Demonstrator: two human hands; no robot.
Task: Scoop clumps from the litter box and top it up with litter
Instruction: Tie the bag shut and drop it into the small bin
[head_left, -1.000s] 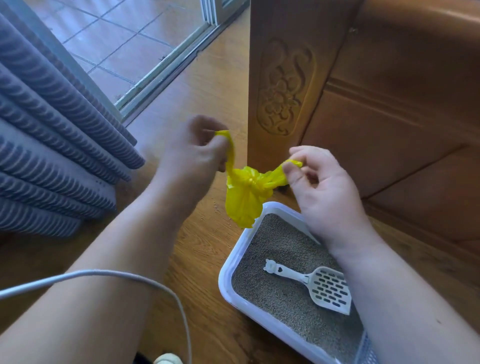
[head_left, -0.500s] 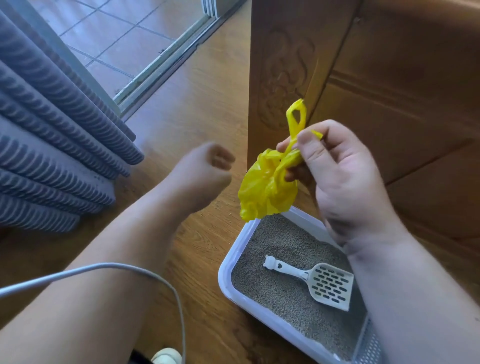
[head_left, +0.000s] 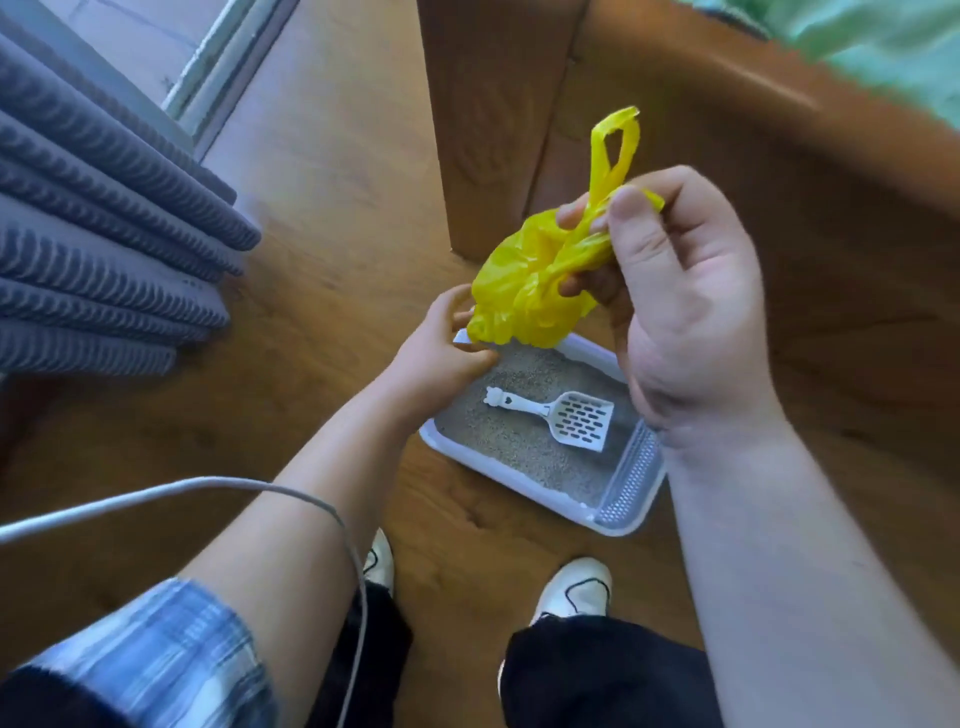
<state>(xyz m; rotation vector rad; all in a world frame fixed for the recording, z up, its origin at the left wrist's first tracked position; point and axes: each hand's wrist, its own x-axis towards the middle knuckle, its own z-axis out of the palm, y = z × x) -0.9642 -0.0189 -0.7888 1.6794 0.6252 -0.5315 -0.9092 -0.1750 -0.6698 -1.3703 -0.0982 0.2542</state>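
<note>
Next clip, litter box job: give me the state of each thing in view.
litter box: on the floor, holding litter.
scoop: lying on the litter, untouched.
yellow bag: bunched and tied, held up off the floor.
right grip: pinching the bag by its neck.
left grip: at the box's far corner; hold unclear.

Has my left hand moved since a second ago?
Yes, the left hand let go of the yellow bag and dropped to the far corner of the litter box.
</note>
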